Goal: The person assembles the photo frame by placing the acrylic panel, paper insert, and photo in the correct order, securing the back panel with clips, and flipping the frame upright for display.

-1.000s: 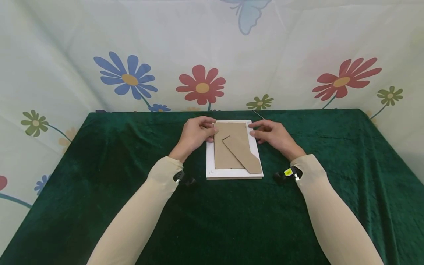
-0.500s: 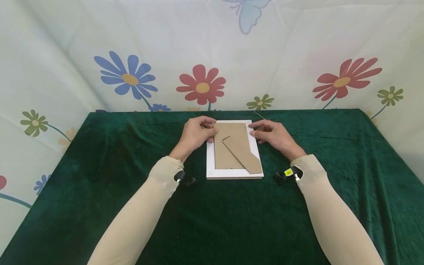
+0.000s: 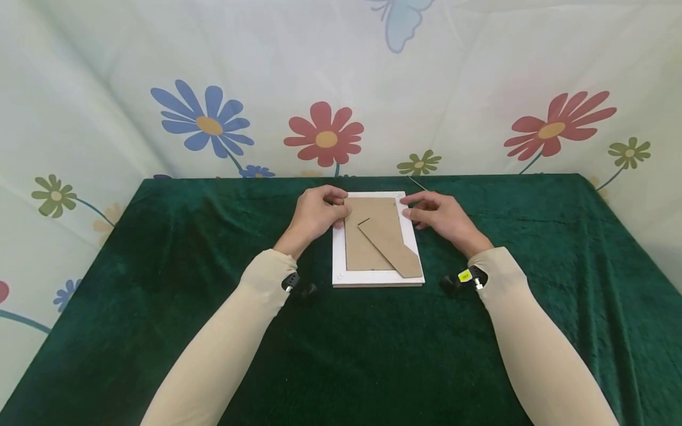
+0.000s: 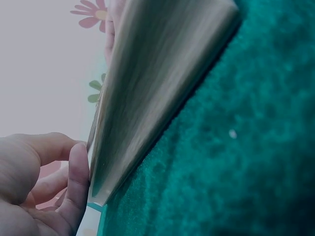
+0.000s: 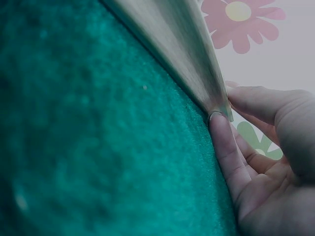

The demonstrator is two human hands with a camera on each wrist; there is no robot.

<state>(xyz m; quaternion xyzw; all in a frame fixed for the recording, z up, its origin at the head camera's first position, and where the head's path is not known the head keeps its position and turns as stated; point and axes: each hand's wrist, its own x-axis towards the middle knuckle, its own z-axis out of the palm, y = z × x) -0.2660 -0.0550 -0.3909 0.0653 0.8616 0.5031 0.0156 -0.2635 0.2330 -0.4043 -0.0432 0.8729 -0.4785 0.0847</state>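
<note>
A white picture frame (image 3: pixel 367 277) lies face down, its brown backing board (image 3: pixel 356 251) and slanted easel stand (image 3: pixel 391 251) on top. My left hand (image 3: pixel 314 214) holds the frame by its upper left side, thumb at the inner border. Across from it, my right hand (image 3: pixel 441 219) grips the upper right edge between thumb and fingers. The left wrist view shows the frame's wood-grained side (image 4: pixel 152 73) with the left fingertips right at its far end. In the right wrist view, a fingertip and the thumb meet the frame's corner.
Dark green velvet cloth (image 3: pixel 341 355) covers the table. A thin stick-like thing (image 3: pixel 417 183) lies behind the right hand, near the table's back edge. A pale flowered curtain (image 3: pixel 458 77) hangs behind. Black wrist cameras sit under both sleeves.
Both hands keep their places on the frame, and the frame stays where it lies. The head view has tilted very slightly.
</note>
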